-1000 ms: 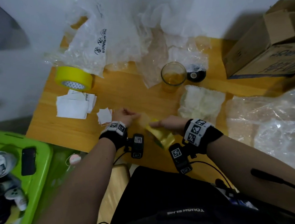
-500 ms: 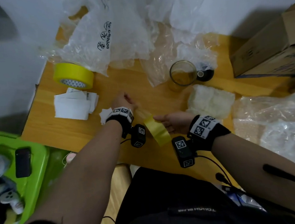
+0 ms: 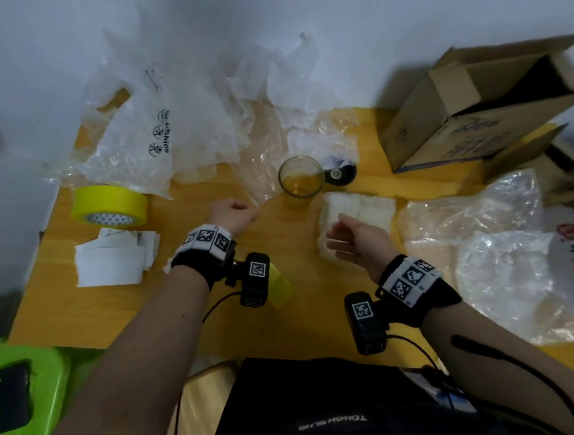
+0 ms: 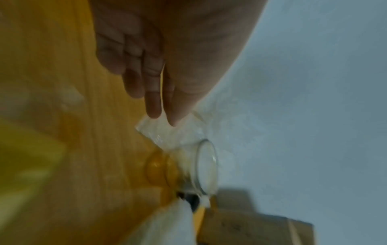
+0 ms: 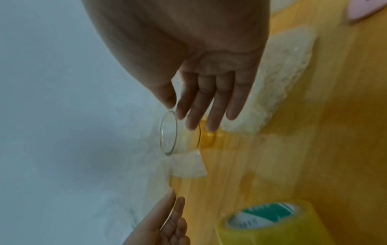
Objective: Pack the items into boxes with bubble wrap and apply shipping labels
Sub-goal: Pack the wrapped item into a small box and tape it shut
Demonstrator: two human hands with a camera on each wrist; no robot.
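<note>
An empty clear glass [image 3: 301,178] stands upright mid-table; it also shows in the wrist views as glass [image 4: 201,169] and glass [image 5: 180,136]. My left hand [image 3: 240,212] hovers to its left, fingers straight, tips [image 4: 153,114] just above a corner of clear plastic film [image 4: 167,132], holding nothing. My right hand [image 3: 339,244] is open over a folded bubble-wrap pad [image 3: 358,218], its fingertips [image 5: 192,126] close to the glass. A small yellow tape roll [image 3: 280,286] lies on the table under my left wrist. An open cardboard box [image 3: 476,109] lies on its side at the back right.
A large yellow tape roll [image 3: 109,203] and a stack of white labels [image 3: 111,265] sit at the left. Air-cushion bags [image 3: 155,135] pile against the wall. A black round object [image 3: 339,173] sits behind the glass. More plastic wrap [image 3: 487,253] covers the right. A green bin [image 3: 28,392] stands below left.
Both hands let go of the small yellow tape roll, which now lies on the table. They moved forward toward the glass, fingers opened.
</note>
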